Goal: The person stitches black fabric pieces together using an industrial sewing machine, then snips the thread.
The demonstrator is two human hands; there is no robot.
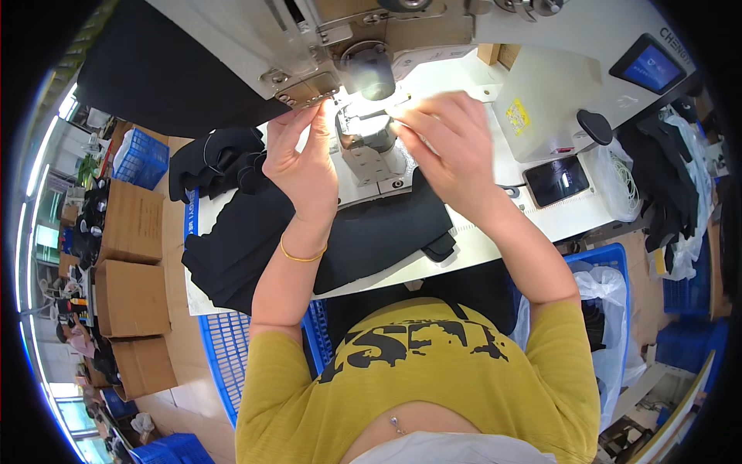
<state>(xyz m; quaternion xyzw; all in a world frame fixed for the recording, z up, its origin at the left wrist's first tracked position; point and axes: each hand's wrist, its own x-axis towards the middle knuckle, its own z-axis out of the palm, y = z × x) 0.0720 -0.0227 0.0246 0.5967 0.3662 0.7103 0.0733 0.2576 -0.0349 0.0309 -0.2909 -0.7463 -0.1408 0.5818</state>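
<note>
- Location: the metal post (372, 164) of the machine (224, 35) rises from the desk (483, 241), set back from the near edge, with a hand on either side of its top.
- Left hand (303, 158): thumb and fingers drawn close together at the left side of the post, just beneath the machine's head. Glare hides the tips; whether anything is pinched cannot be told.
- Right hand (450, 145): fingers bent, thumb near the forefinger, tips at the right side of the post's top. Contact, or a small item in the grip, cannot be confirmed.
- Post: judged rigid, smooth and firmly fixed; it should not yield to finger pressure. Fingertip contact on its sides appears the sound approach, clear of the head above.
- Black fabric (382, 241): lies flat along the near edge of the desk, in front of the post. Judged light, soft and pliable, neither fragile nor slippery; best taken by its free near edge, both hands spread apart to limit sagging.
- Dark fabric pile (236, 251): sits at the near left corner. Judged floppy, with layers liable to slide; a full grip through the stack is advised.
- Phone (556, 182): lies toward the desk's right end, apart from the fabric. Judged slick and breakable; hold by its sides.
</note>
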